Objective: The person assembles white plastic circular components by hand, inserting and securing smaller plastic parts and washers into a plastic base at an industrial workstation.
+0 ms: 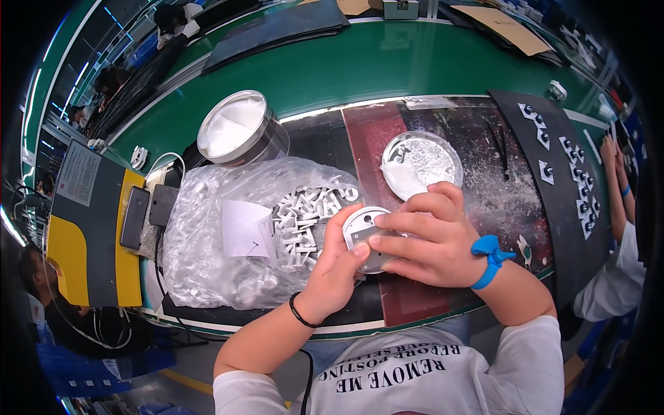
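Over the near middle of the bench I hold a round white housing with a grey plate set in its face and small holes in it. My left hand grips its left and near side, the thumb lying on the grey plate. From the right, my right hand closes on the same housing, its fingers across the top; they hide much of the right part. Just left of my left hand, many small white plastic parts lie in a clear plastic bag. A shallow round dish with whitish contents stands beyond my right hand.
A large tin with white material inside stands at the back left. Far left are a yellow and grey machine and a dark phone. A black mat on the right carries rows of small parts. Another person's arm reaches in there.
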Tool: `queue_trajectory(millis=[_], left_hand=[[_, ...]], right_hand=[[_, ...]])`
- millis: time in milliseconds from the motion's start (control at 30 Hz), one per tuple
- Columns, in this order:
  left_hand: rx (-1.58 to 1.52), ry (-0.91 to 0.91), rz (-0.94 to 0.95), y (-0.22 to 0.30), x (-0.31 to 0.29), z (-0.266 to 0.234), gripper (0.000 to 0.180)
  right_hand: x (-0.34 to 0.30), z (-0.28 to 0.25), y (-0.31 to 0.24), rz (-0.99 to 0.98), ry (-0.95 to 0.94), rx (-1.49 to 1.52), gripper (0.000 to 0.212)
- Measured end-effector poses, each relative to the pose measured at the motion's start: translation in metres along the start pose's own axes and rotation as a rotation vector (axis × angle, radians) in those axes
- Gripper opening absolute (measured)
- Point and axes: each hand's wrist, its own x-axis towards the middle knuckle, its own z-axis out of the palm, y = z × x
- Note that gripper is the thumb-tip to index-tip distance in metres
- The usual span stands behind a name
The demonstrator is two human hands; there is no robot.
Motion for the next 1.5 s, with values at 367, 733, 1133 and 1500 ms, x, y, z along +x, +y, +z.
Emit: queue_trajectory(millis=[367, 733, 1133, 1500], left_hand=[[-0.058, -0.068, 0.093, 0.002, 0.001, -0.005, 0.060], [-0.044, 0.021, 0.168, 0.006, 0.003, -0.005, 0.058], [-0.036, 0.278, 0.478, 0.044, 0.010, -0.023, 0.049], [-0.011, 0.247, 0.403, 0.038, 0.010, -0.024, 0.053]], right_hand=[[-0.003, 0.006, 0.001, 0.076, 0.047, 0.113, 0.060], [0.004, 0.013, 0.000, 0.079, 0.245, 0.263, 0.063], [-0.001, 0.047, -0.018, 0.059, -0.204, 0.135, 0.018], [0.001, 0.015, 0.016, 0.168, 0.050, 0.101, 0.022]])
